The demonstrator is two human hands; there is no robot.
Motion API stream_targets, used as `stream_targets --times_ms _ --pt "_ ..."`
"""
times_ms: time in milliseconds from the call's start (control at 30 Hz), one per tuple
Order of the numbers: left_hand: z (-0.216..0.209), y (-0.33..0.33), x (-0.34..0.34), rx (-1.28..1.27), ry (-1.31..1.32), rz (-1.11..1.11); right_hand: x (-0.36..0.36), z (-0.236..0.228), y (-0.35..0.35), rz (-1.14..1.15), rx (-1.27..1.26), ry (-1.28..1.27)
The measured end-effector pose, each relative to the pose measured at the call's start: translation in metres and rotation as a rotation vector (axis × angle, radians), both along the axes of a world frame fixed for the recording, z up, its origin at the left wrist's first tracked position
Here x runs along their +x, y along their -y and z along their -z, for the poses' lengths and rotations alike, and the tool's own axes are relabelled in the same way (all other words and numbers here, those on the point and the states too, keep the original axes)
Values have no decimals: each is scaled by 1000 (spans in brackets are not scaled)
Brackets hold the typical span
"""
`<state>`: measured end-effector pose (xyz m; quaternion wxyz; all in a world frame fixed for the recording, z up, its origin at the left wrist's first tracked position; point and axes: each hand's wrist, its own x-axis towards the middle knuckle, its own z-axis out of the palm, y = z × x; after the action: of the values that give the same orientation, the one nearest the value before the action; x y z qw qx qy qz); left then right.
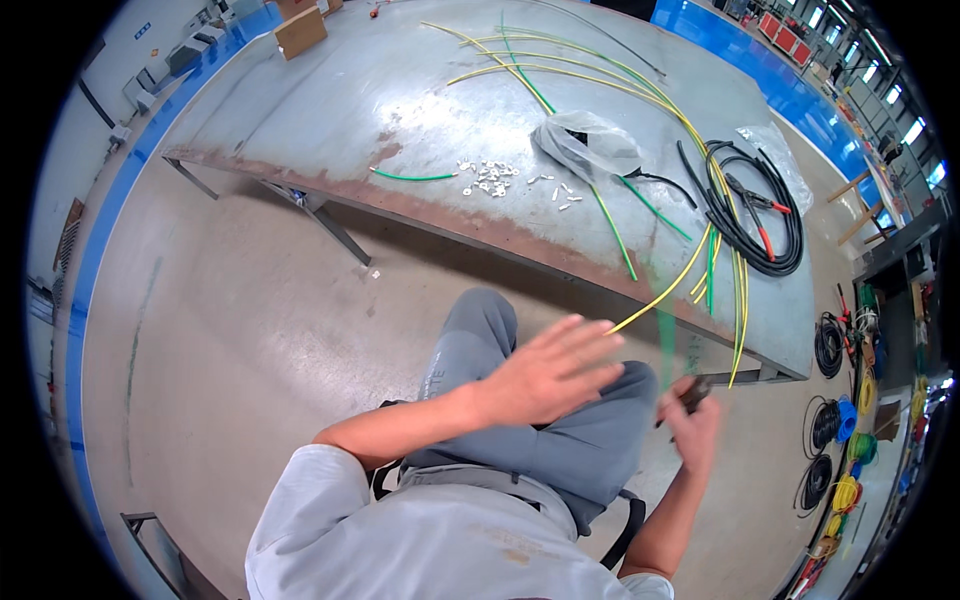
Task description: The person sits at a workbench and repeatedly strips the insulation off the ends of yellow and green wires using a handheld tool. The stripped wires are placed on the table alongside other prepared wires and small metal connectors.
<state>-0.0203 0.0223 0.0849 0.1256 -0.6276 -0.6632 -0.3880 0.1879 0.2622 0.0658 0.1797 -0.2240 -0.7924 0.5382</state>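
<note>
My left hand (548,372) is over my lap with its fingers stretched out, blurred by motion. A yellow wire (665,292) bends down off the table and its end reaches the fingertips; no grip on it shows. At the right, my right hand (694,425) is closed round a dark hand tool (694,394), too smeared to tell its exact kind. Just above that hand hangs a blurred green strip (667,335), perhaps a moving wire. On the table, a short green wire (412,177) lies left of a pile of small metal terminals (488,178).
Long yellow-green wires (600,75) cross the metal table (330,110), with a clear plastic bag (590,145) on them. A black cable coil (790,235) lies at the right with a red-handled tool (755,200). Further cable coils (828,345) are on the floor at right.
</note>
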Motion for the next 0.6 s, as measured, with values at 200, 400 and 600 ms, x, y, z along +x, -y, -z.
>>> stream_targets --times_ms 200,400,600 --pt "32 2 11 -589 137 198 -32 27 52 -303 -396 97" --pt "62 12 -1 -369 719 -43 -52 45 46 -107 -942 18" --pt "73 10 0 -290 1401 93 -53 66 53 -209 -694 233"
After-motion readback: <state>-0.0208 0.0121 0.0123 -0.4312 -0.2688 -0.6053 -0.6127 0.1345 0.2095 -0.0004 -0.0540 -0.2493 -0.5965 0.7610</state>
